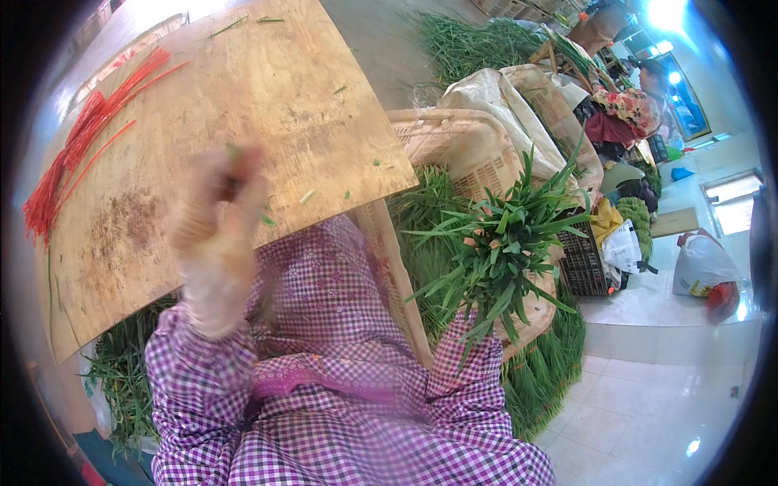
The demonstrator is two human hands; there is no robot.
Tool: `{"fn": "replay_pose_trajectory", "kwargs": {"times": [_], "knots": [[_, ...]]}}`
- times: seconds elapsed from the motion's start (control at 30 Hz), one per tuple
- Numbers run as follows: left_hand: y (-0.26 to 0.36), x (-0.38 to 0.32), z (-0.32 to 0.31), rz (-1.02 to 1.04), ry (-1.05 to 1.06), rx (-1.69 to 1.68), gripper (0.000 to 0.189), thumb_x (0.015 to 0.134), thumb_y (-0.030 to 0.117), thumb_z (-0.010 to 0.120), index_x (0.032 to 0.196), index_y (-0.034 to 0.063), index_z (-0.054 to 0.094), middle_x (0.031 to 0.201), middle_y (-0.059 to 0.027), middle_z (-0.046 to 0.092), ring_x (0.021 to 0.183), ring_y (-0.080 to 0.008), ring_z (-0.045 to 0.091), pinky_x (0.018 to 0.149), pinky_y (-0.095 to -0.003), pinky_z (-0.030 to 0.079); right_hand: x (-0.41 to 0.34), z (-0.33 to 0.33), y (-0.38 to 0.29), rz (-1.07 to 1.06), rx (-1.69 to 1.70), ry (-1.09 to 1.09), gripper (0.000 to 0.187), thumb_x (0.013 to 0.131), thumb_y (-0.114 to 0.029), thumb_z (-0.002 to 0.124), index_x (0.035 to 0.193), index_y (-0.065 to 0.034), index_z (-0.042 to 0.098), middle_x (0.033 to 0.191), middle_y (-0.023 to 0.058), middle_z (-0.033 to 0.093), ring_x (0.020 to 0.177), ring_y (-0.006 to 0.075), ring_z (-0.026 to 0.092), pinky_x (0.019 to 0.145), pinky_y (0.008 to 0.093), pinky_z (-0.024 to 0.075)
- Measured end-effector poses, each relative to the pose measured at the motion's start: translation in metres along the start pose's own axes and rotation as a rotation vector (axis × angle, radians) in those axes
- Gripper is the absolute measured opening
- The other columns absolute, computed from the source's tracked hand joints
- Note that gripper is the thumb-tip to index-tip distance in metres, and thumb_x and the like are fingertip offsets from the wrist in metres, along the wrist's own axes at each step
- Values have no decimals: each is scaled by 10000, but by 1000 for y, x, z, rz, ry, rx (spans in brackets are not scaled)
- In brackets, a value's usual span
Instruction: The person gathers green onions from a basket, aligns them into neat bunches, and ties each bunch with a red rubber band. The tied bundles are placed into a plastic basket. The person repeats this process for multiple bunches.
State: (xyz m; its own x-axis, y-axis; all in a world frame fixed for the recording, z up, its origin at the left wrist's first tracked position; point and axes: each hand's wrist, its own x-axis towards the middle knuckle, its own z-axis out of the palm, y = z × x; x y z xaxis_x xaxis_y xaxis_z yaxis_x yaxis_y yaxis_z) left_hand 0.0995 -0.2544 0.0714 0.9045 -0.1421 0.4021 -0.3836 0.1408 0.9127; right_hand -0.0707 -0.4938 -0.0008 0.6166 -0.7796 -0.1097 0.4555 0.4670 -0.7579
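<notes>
A leafy bunch of long green leaves [507, 249], chive-like, stands out over the basket on my right. My right hand [470, 242] is shut around it; most of the hand is hidden under the leaves, with only bits of fingers showing. My left hand [222, 194], in a pale glove, is raised over the near part of the wooden board [292, 115]. Motion blurs its fingers, so whether they hold anything is unclear. Small green scraps lie on the board close to it. A bundle of red ties [91, 133] rests along the board's left side.
A pale plastic basket [453, 118] filled with green stalks [425, 267] stands at my right. More greens [535, 376] lie on the tiled floor. A dark crate [583, 261], a white bag [705, 264] and another person [632, 109] are farther right.
</notes>
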Motion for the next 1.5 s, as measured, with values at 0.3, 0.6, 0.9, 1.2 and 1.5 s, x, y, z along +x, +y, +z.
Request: {"fn": "replay_pose_trajectory", "kwargs": {"times": [0.3, 0.6, 0.9, 1.2, 1.5], "knots": [[22, -42, 86, 322, -529, 160, 249, 638, 32, 733, 862, 74, 633, 719, -54, 550, 601, -219, 578, 513, -317, 449, -12, -18, 9, -6, 34, 24, 509, 954, -294, 409, 1390, -40, 345, 1248, 151, 525, 1045, 274, 573, 885, 411, 506], [17, -46, 110, 407, -534, 364, 199, 671, 145, 728, 827, 80, 623, 704, -68, 543, 594, -272, 578, 519, -362, 463, -11, -20, 7, -17, 26, 31, 515, 954, -314, 401, 1388, -42, 351, 1255, 153, 522, 1056, 278, 568, 895, 415, 500], [21, -27, 72, -322, -798, -225, 81, 795, 52, 566, 794, 35, 646, 729, -42, 564, 652, -138, 534, 583, -270, 462, -13, -21, 3, -25, 27, 32, 521, 954, -334, 394, 1385, -44, 358, 1262, 154, 520, 1067, 281, 564, 905, 420, 494], [12, -2, 38, 22, -170, 109, 80, 806, -11, 622, 869, 39, 631, 790, -9, 553, 683, -108, 508, 623, -227, 422, -9, -18, 0, -34, 31, 27, 529, 954, -354, 387, 1383, -46, 364, 1269, 155, 517, 1078, 285, 559, 915, 425, 488], [21, -44, 85, 185, -652, 173, 206, 683, 87, 735, 870, 64, 651, 763, -77, 542, 640, -245, 589, 561, -336, 479, -15, -21, 5, -28, 18, 36, 537, 954, -375, 379, 1380, -48, 371, 1276, 157, 514, 1089, 289, 554, 925, 430, 482]]}}
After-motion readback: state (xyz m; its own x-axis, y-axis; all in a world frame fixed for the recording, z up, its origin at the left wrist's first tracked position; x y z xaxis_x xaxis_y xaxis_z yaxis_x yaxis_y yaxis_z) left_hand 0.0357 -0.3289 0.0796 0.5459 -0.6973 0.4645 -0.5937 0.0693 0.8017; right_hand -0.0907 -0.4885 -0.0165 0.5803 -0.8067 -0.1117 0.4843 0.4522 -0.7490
